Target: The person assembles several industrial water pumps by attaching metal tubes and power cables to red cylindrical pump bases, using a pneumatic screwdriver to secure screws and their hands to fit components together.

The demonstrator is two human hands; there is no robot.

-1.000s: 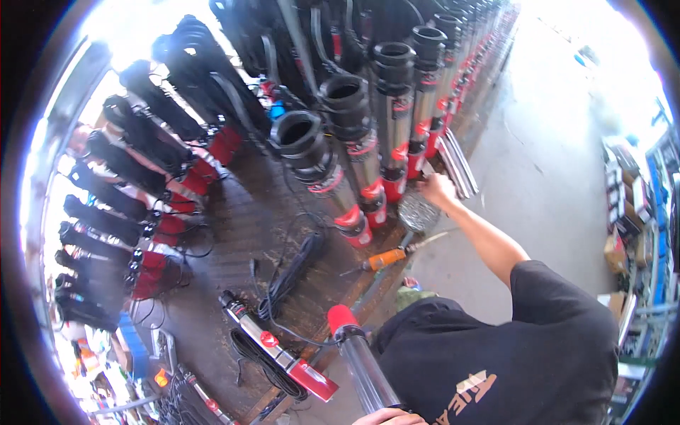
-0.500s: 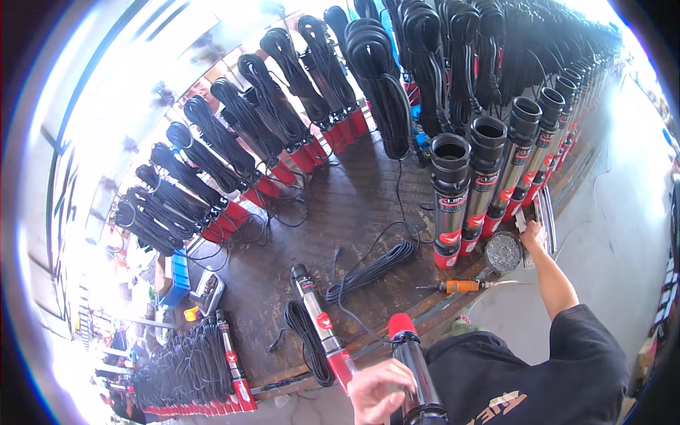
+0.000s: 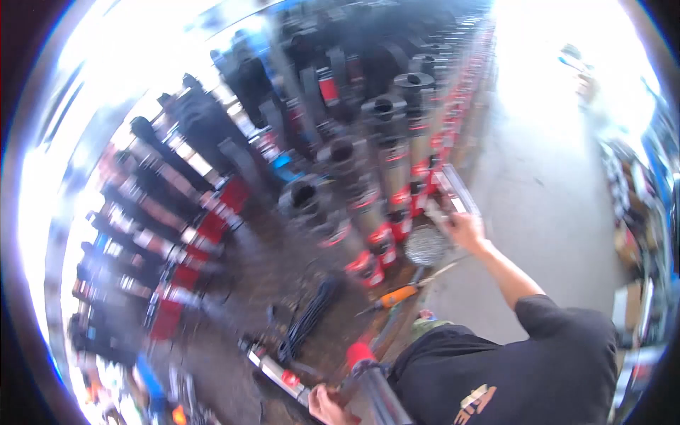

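My right hand [image 3: 465,230] reaches to the table's right edge, its fingers closed around a pale flat piece [image 3: 436,214] whose kind I cannot make out. Right beside it lie a narrow metal tray [image 3: 460,190] and a round silvery tin [image 3: 426,246]. At the bottom, my left hand [image 3: 330,406] has curled fingers; blur hides what they hold, if anything. Close to that hand, a dark cylindrical pump [image 3: 382,393] with a red cap [image 3: 360,353] leans in front of my torso. A silver and red pump [image 3: 278,374] lies on the table just beyond.
Several upright pumps [image 3: 368,202] with black open tops line the table's right side. Pumps with black cable coils [image 3: 152,166] stand at the far left. An orange power tool [image 3: 398,296] and a black cable bundle [image 3: 309,319] lie on the tabletop [image 3: 248,283]. Floor [image 3: 542,177] runs along the right.
The view has swung right, shifting the scene leftward with blur. My right hand has stayed near the tin and is now closer to the metal tray. My left hand remains near the red-capped pump.
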